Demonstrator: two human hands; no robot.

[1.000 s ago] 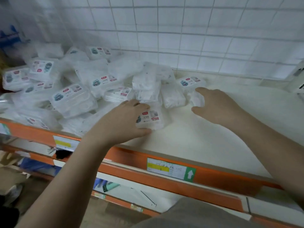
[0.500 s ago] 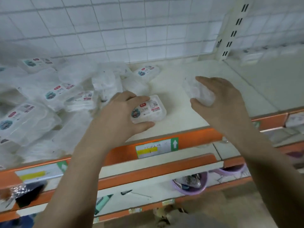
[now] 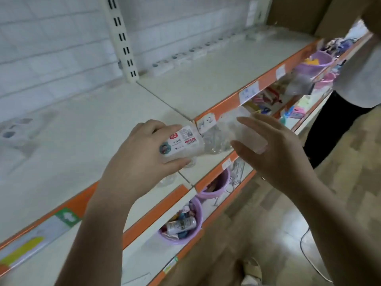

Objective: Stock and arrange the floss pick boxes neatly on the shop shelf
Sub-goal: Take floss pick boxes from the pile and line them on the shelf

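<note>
you are mid-carry: your left hand (image 3: pixel 144 153) grips a labelled floss pick box (image 3: pixel 181 142) over the shelf (image 3: pixel 86 129) front edge, your right hand (image 3: pixel 274 147) curls round a clear box (image 3: pixel 243 131) at its 3 o'clock. next, probably set both squarely beside the row (image 3: pixel 185 54) at 12 o'clock.

Above the orange front edge (image 3: pixel 224 104) of the shop shelf (image 3: pixel 86 141), my left hand (image 3: pixel 142 159) grips a labelled floss pick box (image 3: pixel 181 143), label up, while my right hand (image 3: pixel 274 151) holds a second clear box (image 3: pixel 247 133) just beside it. A row of small boxes (image 3: pixel 185 56) lines the back of the shelf; purple baskets (image 3: pixel 185 228) sit below the edge.
</note>
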